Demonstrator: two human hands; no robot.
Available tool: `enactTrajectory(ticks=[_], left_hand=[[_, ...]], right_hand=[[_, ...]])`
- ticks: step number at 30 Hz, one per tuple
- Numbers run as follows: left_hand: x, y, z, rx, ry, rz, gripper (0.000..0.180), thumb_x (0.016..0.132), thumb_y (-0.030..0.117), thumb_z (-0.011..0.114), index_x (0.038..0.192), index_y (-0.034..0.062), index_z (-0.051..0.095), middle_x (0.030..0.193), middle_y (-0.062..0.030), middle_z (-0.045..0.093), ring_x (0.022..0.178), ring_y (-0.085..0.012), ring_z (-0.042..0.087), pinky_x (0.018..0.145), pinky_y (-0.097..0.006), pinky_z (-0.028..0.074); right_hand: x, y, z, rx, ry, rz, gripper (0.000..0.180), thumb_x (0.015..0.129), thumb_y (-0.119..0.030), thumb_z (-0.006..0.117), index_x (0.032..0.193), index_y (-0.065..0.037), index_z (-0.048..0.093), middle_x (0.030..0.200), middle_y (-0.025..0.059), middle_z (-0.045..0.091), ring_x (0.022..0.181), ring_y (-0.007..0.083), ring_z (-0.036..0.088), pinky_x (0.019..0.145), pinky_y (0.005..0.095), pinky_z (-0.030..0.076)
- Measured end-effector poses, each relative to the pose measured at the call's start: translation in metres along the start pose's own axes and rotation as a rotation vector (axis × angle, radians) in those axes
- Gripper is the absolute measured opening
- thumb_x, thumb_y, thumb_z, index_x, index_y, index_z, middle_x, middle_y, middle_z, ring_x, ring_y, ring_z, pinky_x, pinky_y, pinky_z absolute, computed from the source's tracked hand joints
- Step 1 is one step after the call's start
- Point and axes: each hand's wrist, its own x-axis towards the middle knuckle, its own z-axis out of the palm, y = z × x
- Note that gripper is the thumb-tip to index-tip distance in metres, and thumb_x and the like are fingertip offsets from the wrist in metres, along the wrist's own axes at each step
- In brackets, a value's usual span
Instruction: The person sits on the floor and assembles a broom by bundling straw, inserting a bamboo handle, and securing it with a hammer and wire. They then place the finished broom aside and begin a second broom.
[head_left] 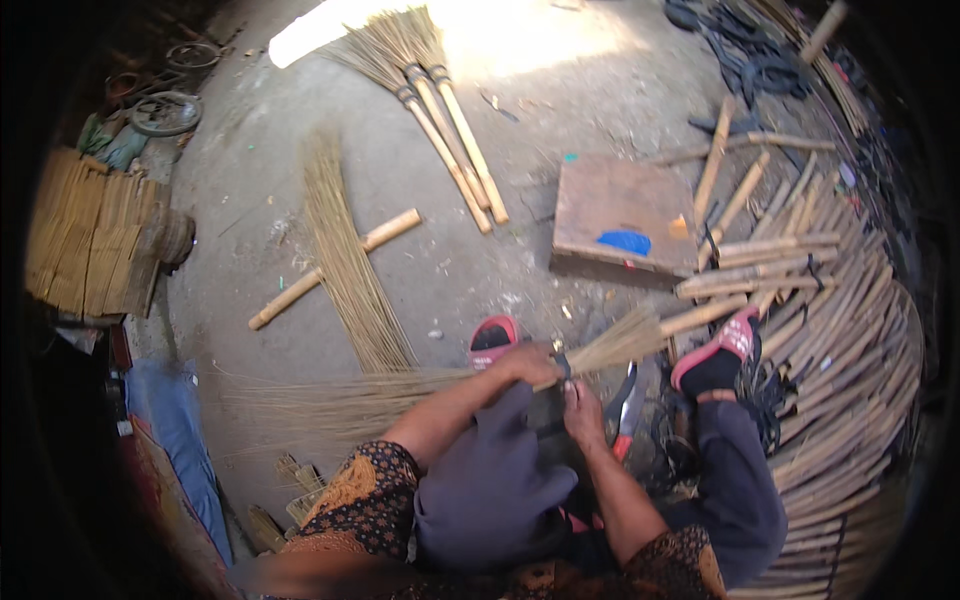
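Patterned sleeves [345, 500] foremost, a straw bundle [622, 341] lies left to right — left hand [527, 364] clasping it, right hand [584, 412] pinching its dark band [562, 363].

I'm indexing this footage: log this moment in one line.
left hand: holding bristles | right hand: gripping black strip | nearby: box, sticks | on floor: three brooms

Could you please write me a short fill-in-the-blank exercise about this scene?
1. Exactly ____ brooms lie side by side near the top.
2. Of the loose bristle bundle and the stick crossing it, the ____ lies underneath.
3. The larger bright patch on the brown box is ____.
4. Between left hand and right hand, the ____ is nearer the red-handled tool.

Missing words: three; stick; blue; right.
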Motion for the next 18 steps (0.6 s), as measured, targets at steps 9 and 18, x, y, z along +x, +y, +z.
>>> enactTrajectory(ticks=[9, 18], left_hand=[[0.003, 0.002, -0.003, 0.062, -0.026, -0.039, 0.088, 0.082, 0.062, 0.069, 0.134, -0.0088, 0.062, 0.130, -0.0338, 0.066, 0.125, -0.0440, 0.064, 0.105, -0.045, 0.051], [0.003, 0.004, -0.011, -0.005, -0.103, -0.022, 0.090, 0.091, 0.063, 0.070, 0.141, -0.0094, 0.056, 0.136, -0.0292, 0.064, 0.127, -0.0375, 0.063, 0.107, -0.041, 0.049]], right_hand=[[0.001, -0.045, 0.012, -0.135, 0.244, 0.139, 0.023, 0.094, -0.023, 0.066, 0.102, -0.003, 0.058, 0.106, 0.0226, 0.063, 0.097, 0.0467, 0.066, 0.081, 0.0572, 0.053], [0.009, -0.032, -0.015, -0.150, 0.117, 0.037, 0.021, 0.096, -0.025, 0.065, 0.103, -0.006, 0.059, 0.109, 0.0205, 0.062, 0.097, 0.0470, 0.065, 0.081, 0.0560, 0.052]])
